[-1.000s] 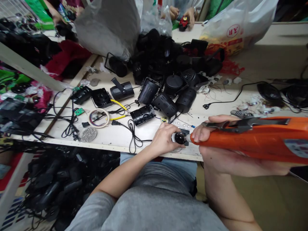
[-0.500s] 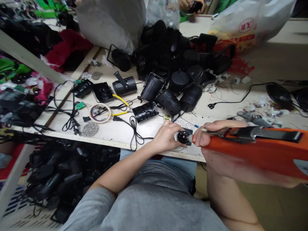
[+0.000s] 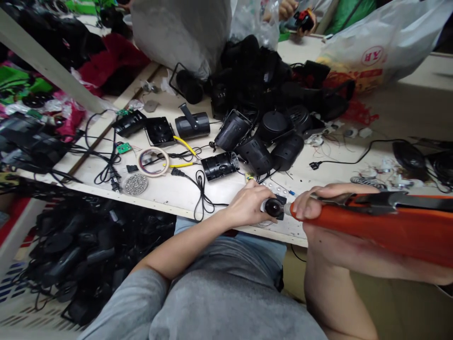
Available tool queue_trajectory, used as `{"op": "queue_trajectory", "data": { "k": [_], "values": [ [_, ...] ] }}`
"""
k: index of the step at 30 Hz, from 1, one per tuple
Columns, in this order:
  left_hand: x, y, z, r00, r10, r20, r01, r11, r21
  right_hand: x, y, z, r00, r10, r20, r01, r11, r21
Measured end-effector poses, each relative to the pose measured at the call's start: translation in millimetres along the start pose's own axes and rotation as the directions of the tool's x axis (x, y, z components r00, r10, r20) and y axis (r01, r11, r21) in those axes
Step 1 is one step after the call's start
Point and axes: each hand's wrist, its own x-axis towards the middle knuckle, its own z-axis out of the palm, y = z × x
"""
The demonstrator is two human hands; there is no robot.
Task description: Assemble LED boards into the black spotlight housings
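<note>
At the table's front edge my left hand (image 3: 249,204) is closed around a small round black part (image 3: 274,206) with a pale rim. A flat dark piece lies against it, partly covered by the fingers. My right hand (image 3: 307,203) grips the front end of an orange power screwdriver (image 3: 375,224) with a long metal lever on top. The screwdriver's grey nose points left and meets or nearly meets the round part; I cannot tell whether they touch. Just beyond my left hand are a board with small clear domes (image 3: 279,190) and a blue-tipped thin rod (image 3: 291,192).
Black cylindrical lamp housings (image 3: 221,166) and yellow-handled pliers (image 3: 184,146) lie on the table. Nearby are a tape roll (image 3: 153,162), a dish of screws (image 3: 136,184) and a black cord (image 3: 200,189). A white crate (image 3: 14,255) of black parts stands below left. Another person's hands work at the back.
The view has shifted, so the table items appear slightly further right. Both hands keep their holds, with the screwdriver still at the round part. At the back, the other person's hands have moved.
</note>
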Motion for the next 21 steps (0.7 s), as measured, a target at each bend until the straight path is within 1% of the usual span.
{"op": "queue_trajectory", "data": {
  "k": [3, 5, 9, 17, 21],
  "values": [
    [-3.7, 1.5, -1.9, 1.000, -0.020, -0.024, 0.020, 1.000, 0.016, 0.7, 1.6, 0.3, 0.995, -0.101, -0.013, 0.101, 0.994, -0.048],
    [-6.1, 2.5, -3.1, 0.999, -0.020, -0.039, 0.021, 1.000, 0.020, 1.1, 2.4, 0.8, 0.994, -0.107, -0.009, 0.106, 0.993, -0.052],
    [-7.8, 3.2, -4.3, 1.000, 0.014, -0.026, -0.014, 1.000, 0.014, 2.3, 2.4, 2.4, 0.993, -0.113, 0.021, 0.114, 0.993, -0.021],
    [-7.3, 2.9, -4.3, 0.998, 0.033, -0.061, -0.033, 0.999, -0.001, 5.8, 4.6, 11.8, 0.975, -0.214, -0.060, 0.215, 0.977, 0.014],
    [-7.8, 4.1, -4.4, 0.998, 0.003, -0.063, -0.004, 1.000, -0.010, 4.5, 6.5, 12.1, 0.976, -0.216, -0.042, 0.216, 0.976, 0.006]
  ]
}}
